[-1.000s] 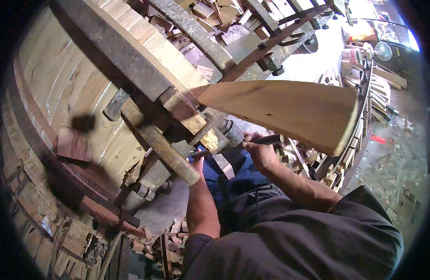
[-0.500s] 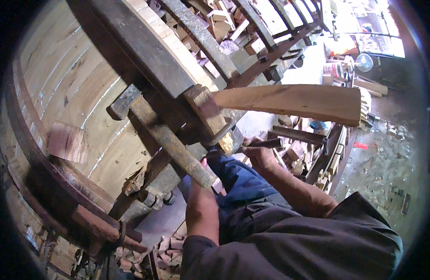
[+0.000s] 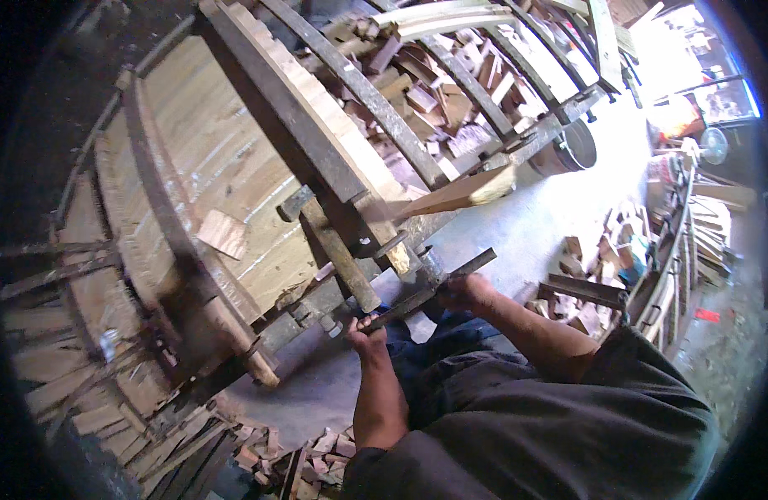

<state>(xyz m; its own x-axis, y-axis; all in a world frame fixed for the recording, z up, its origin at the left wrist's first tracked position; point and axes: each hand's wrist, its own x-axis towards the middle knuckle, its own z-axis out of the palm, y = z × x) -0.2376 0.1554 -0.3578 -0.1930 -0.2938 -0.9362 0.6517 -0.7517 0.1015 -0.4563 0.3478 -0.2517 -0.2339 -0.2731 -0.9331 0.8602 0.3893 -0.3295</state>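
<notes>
A long dark metal bar (image 3: 403, 308) runs slantwise in front of me at the end of the clamp frame. My left hand (image 3: 366, 330) is closed round its lower left part. Near its other end, my right hand (image 3: 464, 292) is closed too, and the bar's tip sticks out beyond it. Just past the bar is a metal clamp end (image 3: 431, 265); whether they touch I cannot tell. A hammer (image 3: 341, 265) with a wooden handle lies across the clamped work, its handle end close above my left hand. Behind it stretches a curved panel of pale boards (image 3: 209, 142).
A small wood block (image 3: 223, 232) lies on the panel. Dark clamp bars (image 3: 284, 108) cross it, and a wooden wedge (image 3: 463, 193) juts out to the right. Offcuts (image 3: 426, 92) are heaped behind the bars. A metal bucket (image 3: 577, 148) stands on the floor, with a rack (image 3: 663, 250) at right.
My view has shifted, showing more of the panel and floor. My left hand, earlier partly behind the hammer handle, now shows on the bar. The bar now spans both hands.
</notes>
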